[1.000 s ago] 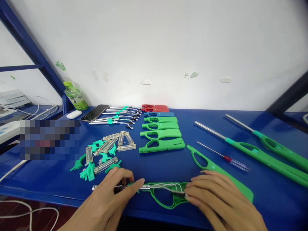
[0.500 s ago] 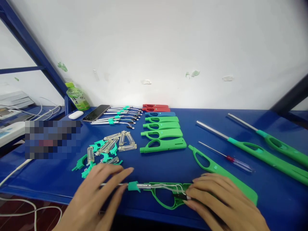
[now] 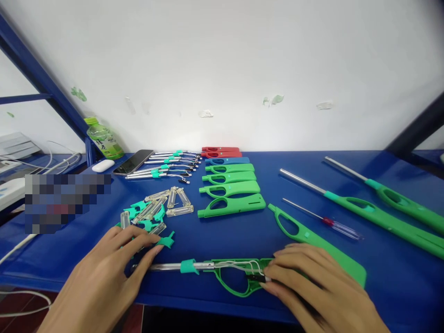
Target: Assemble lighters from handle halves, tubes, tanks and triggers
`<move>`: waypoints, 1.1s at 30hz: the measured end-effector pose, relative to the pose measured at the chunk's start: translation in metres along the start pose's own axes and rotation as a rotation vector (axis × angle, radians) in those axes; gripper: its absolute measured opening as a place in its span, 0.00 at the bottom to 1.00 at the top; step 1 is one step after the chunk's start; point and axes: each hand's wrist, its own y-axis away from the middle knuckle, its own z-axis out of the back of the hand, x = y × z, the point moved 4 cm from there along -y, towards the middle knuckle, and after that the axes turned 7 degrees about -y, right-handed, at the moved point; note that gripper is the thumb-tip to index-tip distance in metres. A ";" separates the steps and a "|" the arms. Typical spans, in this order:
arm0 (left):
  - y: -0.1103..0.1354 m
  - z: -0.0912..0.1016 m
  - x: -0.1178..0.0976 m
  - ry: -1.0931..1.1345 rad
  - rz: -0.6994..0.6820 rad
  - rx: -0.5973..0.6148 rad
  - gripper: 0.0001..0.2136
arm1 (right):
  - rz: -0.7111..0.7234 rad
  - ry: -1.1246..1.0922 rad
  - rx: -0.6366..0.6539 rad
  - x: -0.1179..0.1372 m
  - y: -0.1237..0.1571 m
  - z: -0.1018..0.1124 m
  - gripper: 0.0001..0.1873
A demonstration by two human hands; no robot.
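Observation:
My left hand (image 3: pixel 116 261) has its index finger and thumb closed at the near end of a teal plastic trigger (image 3: pixel 166 241). Just below lies a metal tube (image 3: pixel 166 267) with a teal collar (image 3: pixel 189 266), its inner end resting in the neck of an opened green lighter handle half (image 3: pixel 239 292). Thin white wires (image 3: pixel 243 265) run from the tube to a small black igniter piece (image 3: pixel 255 278). My right hand (image 3: pixel 312 282) pinches that piece at the handle, its fingers covering the handle's right part.
Loose teal triggers (image 3: pixel 138 209) and clear fuel tanks (image 3: pixel 180 211) lie behind my left hand. Handle halves (image 3: pixel 239 203), wired tubes (image 3: pixel 156 173), a screwdriver (image 3: pixel 329 222), assembled lighters (image 3: pixel 378 219), a phone (image 3: pixel 134 162) and a bottle (image 3: pixel 106 141) lie or stand farther off.
My left hand has left the tube and moved left and back to the teal triggers, closing on one. My right hand stays at the igniter piece. The view has shifted slightly.

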 end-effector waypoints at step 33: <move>-0.017 -0.007 -0.109 0.300 -0.304 0.036 0.14 | -0.082 -0.057 -0.010 0.008 -0.012 0.004 0.11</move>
